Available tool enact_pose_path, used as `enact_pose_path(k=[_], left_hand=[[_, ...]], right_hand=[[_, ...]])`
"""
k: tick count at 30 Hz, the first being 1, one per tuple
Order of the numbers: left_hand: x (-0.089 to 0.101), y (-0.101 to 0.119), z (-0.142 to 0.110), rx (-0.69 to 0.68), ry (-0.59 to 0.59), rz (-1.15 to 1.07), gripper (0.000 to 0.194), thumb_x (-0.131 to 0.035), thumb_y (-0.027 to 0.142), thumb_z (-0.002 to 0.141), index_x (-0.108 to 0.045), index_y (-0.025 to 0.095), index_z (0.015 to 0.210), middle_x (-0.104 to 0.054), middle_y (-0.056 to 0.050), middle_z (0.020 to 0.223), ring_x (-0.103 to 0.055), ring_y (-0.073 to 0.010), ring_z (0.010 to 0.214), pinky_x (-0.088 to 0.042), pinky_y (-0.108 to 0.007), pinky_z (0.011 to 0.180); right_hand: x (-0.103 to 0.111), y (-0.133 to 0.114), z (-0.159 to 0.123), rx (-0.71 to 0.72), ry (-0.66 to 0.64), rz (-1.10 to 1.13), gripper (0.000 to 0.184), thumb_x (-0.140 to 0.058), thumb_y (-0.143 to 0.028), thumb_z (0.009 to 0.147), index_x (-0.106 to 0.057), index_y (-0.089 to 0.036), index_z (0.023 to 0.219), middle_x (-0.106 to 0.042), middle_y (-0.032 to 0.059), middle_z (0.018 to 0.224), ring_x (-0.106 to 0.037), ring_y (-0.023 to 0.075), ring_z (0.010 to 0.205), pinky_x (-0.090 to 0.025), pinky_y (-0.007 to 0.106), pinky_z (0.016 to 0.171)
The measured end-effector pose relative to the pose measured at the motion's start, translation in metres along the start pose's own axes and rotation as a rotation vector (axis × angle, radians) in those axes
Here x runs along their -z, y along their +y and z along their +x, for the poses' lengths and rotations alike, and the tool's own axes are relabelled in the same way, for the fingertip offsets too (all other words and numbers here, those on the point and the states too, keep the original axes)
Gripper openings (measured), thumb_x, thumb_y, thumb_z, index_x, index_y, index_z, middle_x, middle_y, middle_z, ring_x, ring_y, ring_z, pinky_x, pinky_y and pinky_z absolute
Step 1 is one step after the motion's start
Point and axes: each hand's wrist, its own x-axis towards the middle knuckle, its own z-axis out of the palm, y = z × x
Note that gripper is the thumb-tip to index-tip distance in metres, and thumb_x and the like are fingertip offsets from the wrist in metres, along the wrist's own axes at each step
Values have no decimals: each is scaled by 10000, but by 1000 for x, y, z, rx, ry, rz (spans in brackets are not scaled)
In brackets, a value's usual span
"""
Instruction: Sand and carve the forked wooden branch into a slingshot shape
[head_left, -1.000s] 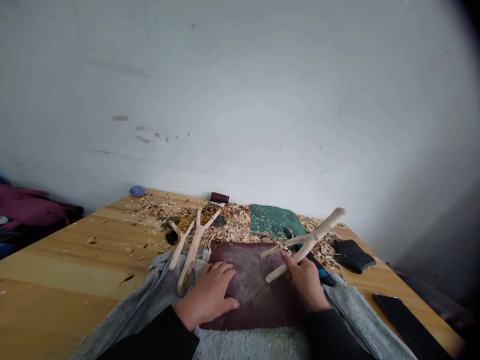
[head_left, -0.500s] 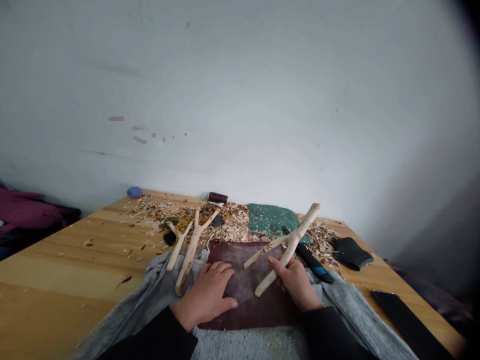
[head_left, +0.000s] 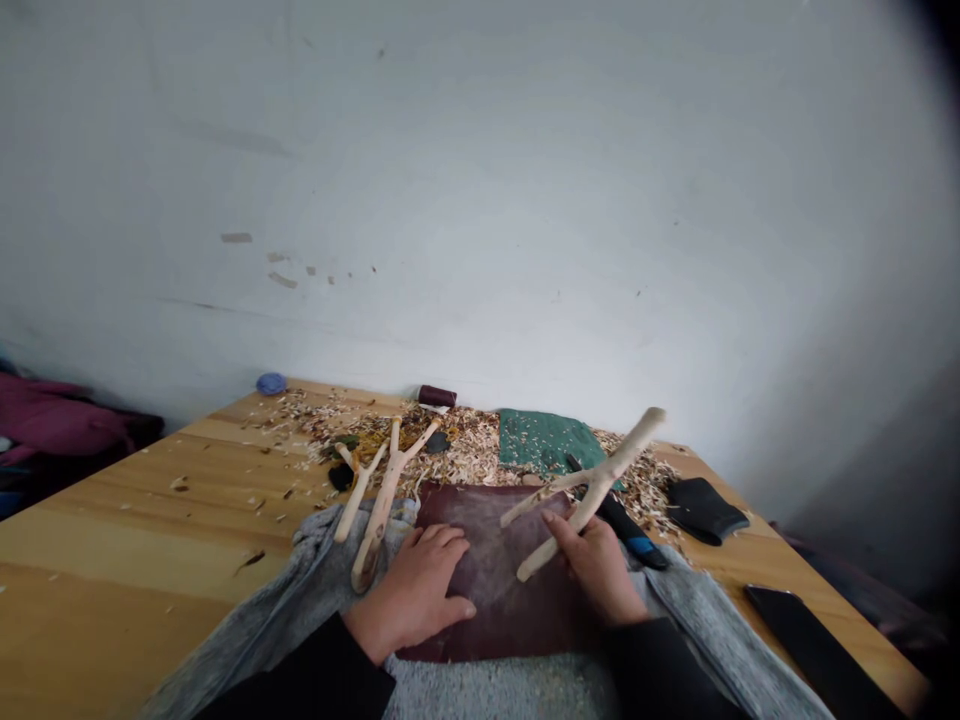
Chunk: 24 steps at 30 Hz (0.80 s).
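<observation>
My right hand grips a peeled, Y-shaped wooden fork by one limb, thumb on top. The fork slants up to the right over a dark red sheet of sandpaper, which has pale dust on it. My left hand lies flat on the sheet's left part, fingers and thumb apart, holding nothing. Just left of that hand rest two more peeled forks, a larger slingshot frame and a smaller one. A grey cloth lies under the sheet.
Wood shavings cover the back of the wooden table, by a green cloth and a dark thread spool. At the right are a black-and-blue handled tool, a black piece and a phone. A wall stands behind.
My right hand has shifted the held fork slightly to the right and tilted it a little flatter. My left hand stays in place on the sandpaper.
</observation>
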Motion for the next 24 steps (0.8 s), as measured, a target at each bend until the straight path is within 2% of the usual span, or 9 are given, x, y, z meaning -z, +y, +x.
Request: enact_pose_path(k=[3, 5, 7, 12, 14, 16, 22, 24], left_hand=[[1, 1, 0, 8, -11, 2, 545, -636, 381, 736, -583, 183, 1241, -528, -108, 1372, -432, -296, 1275, -299, -447, 1083], [2, 2, 0, 9, -13, -5, 540, -631, 383, 738, -583, 191, 1240, -526, -102, 1375, -430, -295, 1278, -291, -448, 1087], [2, 1, 0, 7, -7, -10, 537, -631, 382, 738, -582, 201, 1241, -527, -97, 1376, -431, -290, 1279, -289, -446, 1088], [0, 0, -1, 11, -9, -13, 544, -641, 382, 733, -584, 198, 1242, -520, -102, 1384, -426, -291, 1286, -292, -449, 1088], [0, 0, -1, 10, -10, -15, 548, -642, 380, 733, -583, 187, 1243, -519, -107, 1384, -421, -293, 1289, -290, -452, 1091], [0, 1, -1, 10, -8, -19, 542, -640, 377, 734, -585, 187, 1239, -522, -107, 1380, -422, -292, 1287, -291, -451, 1091], [1, 0, -1, 14, -6, -14, 541, -625, 390, 736, -581, 211, 1245, -527, -87, 1379, -426, -288, 1282, -298, -438, 1088], [2, 1, -1, 16, -13, -12, 541, -619, 390, 739, -579, 211, 1247, -526, -87, 1381, -426, -291, 1282, -295, -443, 1088]], right_hand=[[-9, -3, -8, -33, -156, 53, 449, -631, -629, 686, -455, -233, 568, -479, -35, 373, -410, 107, 308, -274, 223, 324], [-10, -2, -7, -32, -160, 57, 458, -640, -632, 685, -452, -232, 567, -478, -36, 368, -411, 104, 304, -272, 218, 321], [-7, 2, -3, -37, -113, 46, 460, -643, -628, 687, -446, -232, 561, -478, -37, 373, -406, 102, 304, -278, 222, 324], [10, 14, 14, -23, 109, -15, 441, -608, -624, 718, -485, -226, 572, -490, -30, 392, -455, 129, 357, -341, 249, 379], [13, 16, 17, -19, 139, -32, 440, -614, -617, 719, -486, -226, 563, -493, -25, 392, -471, 137, 373, -353, 253, 394], [10, 16, 15, -21, 89, 3, 437, -623, -614, 712, -476, -228, 570, -485, -31, 392, -458, 131, 363, -339, 248, 379], [-10, 4, -7, -32, -262, 105, 469, -613, -651, 709, -451, -225, 597, -485, -47, 382, -377, 87, 296, -237, 209, 315], [-11, 1, -9, -19, -278, 98, 465, -616, -649, 706, -453, -226, 604, -478, -53, 376, -380, 88, 298, -240, 207, 319]])
